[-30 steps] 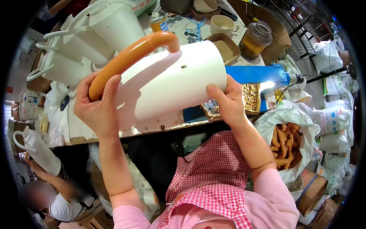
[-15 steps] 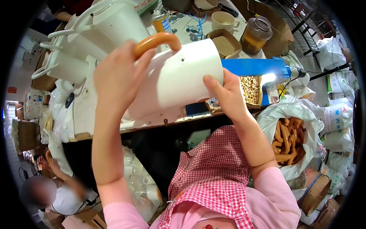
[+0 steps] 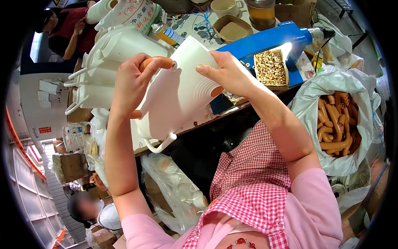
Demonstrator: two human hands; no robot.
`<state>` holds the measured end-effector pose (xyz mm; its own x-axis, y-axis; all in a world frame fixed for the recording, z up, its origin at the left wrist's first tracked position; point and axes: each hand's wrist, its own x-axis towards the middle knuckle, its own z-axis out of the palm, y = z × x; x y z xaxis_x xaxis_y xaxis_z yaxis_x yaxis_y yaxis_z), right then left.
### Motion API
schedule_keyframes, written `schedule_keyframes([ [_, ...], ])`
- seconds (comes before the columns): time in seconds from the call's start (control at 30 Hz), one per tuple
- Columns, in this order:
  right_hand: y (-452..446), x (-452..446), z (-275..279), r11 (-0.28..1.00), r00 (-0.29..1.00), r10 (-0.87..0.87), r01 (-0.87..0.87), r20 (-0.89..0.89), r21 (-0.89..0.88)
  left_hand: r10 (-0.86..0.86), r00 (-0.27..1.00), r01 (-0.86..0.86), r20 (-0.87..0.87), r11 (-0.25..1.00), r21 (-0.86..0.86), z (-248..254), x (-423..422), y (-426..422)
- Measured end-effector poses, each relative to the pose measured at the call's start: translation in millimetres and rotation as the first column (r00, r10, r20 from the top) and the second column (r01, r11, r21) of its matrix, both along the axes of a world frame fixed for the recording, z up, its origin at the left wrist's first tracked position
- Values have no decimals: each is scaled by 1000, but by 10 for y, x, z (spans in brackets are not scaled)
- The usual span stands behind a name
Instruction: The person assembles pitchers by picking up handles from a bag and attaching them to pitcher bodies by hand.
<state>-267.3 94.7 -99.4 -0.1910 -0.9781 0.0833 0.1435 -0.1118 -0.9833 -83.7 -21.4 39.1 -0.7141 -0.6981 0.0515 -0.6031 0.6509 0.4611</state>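
A white watering can (image 3: 176, 91) lies tilted across the front of the workbench, its white curved spout (image 3: 163, 144) pointing toward me. My left hand (image 3: 132, 81) is closed around a curved orange-brown handle (image 3: 159, 62). One handle end meets the can's wall by a small pale ring; the other end shows below my wrist, near the can's lower part. My right hand (image 3: 228, 72) grips the can at its upper right, thumb on the outer wall and the other fingers mostly hidden.
Several white watering cans (image 3: 120, 50) stand at the left. A blue machine (image 3: 248, 43) and a box of brass-coloured fasteners (image 3: 271, 68) are at the right. A bag (image 3: 304, 97) holds several brown handles. A spray can (image 3: 168, 34) lies behind. Other people are at the left.
The can has turned from nearly level to steeply tilted, and its spout has come into view. My left hand has shifted with the handle, whose end now sits by the ring. The view has swung.
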Motion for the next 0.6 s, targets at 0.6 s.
schedule_keyframes([
  [0.6, 9, 19, 25, 1000, 1000, -16, 16, 19, 23, -45, 940, 148, 338, 947, -285, 62, -169, 101],
])
